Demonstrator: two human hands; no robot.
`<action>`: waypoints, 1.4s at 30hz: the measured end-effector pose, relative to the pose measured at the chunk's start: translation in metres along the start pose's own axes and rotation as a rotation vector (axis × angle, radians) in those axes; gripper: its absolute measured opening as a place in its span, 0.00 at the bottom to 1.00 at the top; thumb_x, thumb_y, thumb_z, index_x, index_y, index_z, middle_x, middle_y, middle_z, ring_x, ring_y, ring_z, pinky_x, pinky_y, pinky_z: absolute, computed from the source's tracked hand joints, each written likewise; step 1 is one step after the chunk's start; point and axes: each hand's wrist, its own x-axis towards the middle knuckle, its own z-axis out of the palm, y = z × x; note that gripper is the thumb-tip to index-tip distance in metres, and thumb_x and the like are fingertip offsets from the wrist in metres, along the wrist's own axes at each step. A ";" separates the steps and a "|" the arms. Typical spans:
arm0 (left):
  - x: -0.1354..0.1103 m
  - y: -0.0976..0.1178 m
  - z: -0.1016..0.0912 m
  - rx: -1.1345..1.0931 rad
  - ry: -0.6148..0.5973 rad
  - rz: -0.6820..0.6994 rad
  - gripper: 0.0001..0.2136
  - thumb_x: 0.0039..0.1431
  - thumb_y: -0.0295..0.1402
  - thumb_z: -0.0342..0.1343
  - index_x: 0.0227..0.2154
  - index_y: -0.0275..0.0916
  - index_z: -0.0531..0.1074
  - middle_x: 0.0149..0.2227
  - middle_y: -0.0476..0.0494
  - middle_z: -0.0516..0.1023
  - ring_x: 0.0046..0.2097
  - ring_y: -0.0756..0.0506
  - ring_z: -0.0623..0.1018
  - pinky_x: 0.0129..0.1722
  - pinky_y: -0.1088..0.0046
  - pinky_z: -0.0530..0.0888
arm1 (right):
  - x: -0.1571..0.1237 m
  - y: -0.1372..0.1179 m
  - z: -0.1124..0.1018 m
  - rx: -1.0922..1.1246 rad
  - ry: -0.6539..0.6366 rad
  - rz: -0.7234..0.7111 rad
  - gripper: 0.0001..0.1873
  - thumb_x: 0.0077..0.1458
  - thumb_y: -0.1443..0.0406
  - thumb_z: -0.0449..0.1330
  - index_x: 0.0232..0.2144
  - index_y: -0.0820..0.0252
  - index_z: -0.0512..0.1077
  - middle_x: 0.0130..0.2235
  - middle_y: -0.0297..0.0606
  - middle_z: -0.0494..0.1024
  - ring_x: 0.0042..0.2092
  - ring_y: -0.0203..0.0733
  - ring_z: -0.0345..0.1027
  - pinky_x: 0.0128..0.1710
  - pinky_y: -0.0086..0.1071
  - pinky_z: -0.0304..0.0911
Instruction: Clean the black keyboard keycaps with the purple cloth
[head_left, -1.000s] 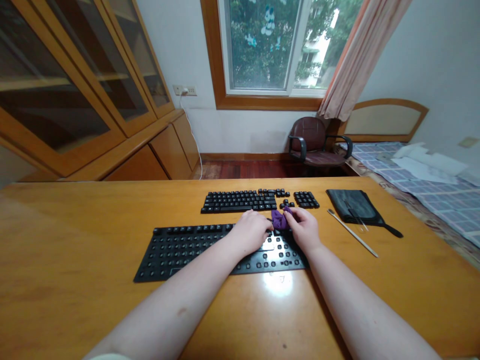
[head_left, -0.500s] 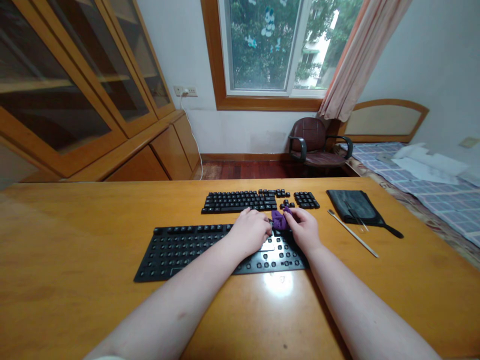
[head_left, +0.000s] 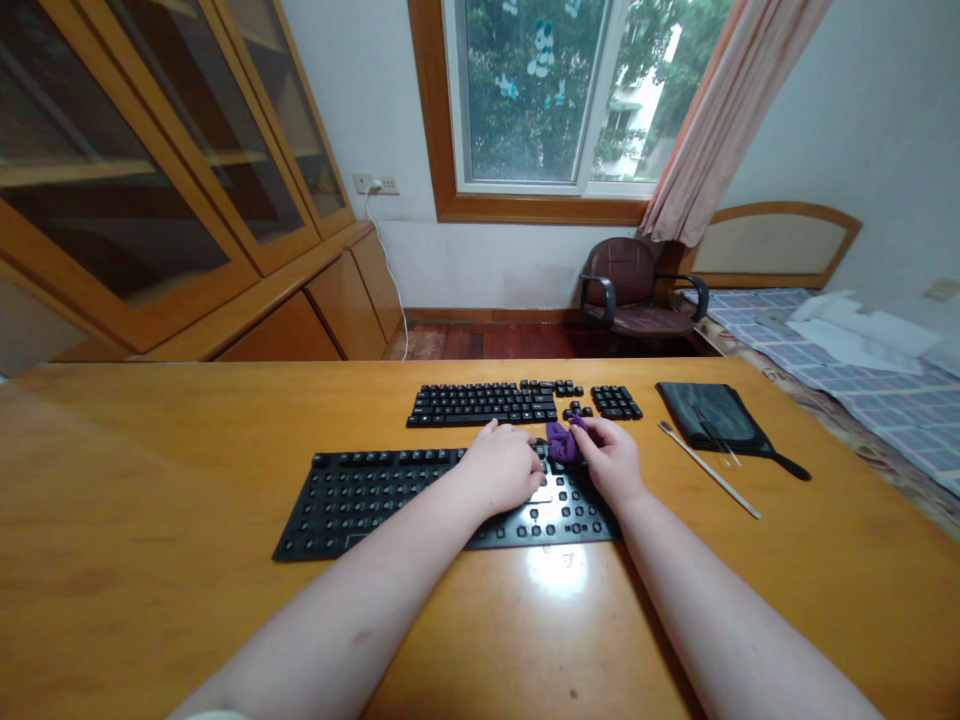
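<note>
A black keyboard (head_left: pixel 352 500) with its keycaps off lies flat on the wooden desk, its bare switches showing. My left hand (head_left: pixel 502 466) rests across its middle, fingers bent over the far edge and thumb on the plate, gripping it. Pinched between the thumb and fingers of my right hand (head_left: pixel 616 464) is a crumpled purple cloth (head_left: pixel 562 443), pressed to the board's upper right part. Some of the switches are hidden under my hands and left forearm.
Beyond the board lie black keycaps (head_left: pixel 480 403) laid out in rows, with a number-pad group (head_left: pixel 616 402) to their right. Farther right are a thin brush-like stick (head_left: pixel 712 472) and a dark pouch (head_left: pixel 705 410) with a thin wire tool (head_left: pixel 716 437) on it.
The view has shifted very slightly. Both hands keep nearly the same place, with the purple cloth still in my right hand at the board's upper right.
</note>
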 end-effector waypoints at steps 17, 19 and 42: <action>0.012 -0.012 0.024 0.102 0.364 -0.012 0.15 0.62 0.35 0.44 0.28 0.37 0.74 0.30 0.42 0.77 0.35 0.44 0.74 0.39 0.65 0.69 | -0.001 -0.004 -0.003 0.050 0.021 -0.016 0.11 0.52 0.58 0.57 0.31 0.58 0.75 0.32 0.40 0.78 0.35 0.45 0.72 0.36 0.38 0.67; 0.012 -0.015 0.026 0.101 0.377 -0.026 0.15 0.62 0.35 0.44 0.28 0.37 0.74 0.30 0.42 0.77 0.35 0.44 0.74 0.39 0.66 0.69 | -0.002 -0.002 -0.003 0.088 0.016 0.008 0.11 0.53 0.58 0.57 0.32 0.58 0.75 0.33 0.40 0.78 0.35 0.46 0.72 0.35 0.38 0.67; 0.019 -0.026 0.038 0.087 0.355 -0.123 0.15 0.61 0.35 0.44 0.28 0.37 0.75 0.31 0.42 0.77 0.35 0.44 0.75 0.38 0.67 0.70 | 0.004 -0.009 0.000 -0.195 -0.259 -0.047 0.13 0.56 0.59 0.53 0.28 0.59 0.74 0.30 0.39 0.77 0.33 0.43 0.69 0.34 0.35 0.63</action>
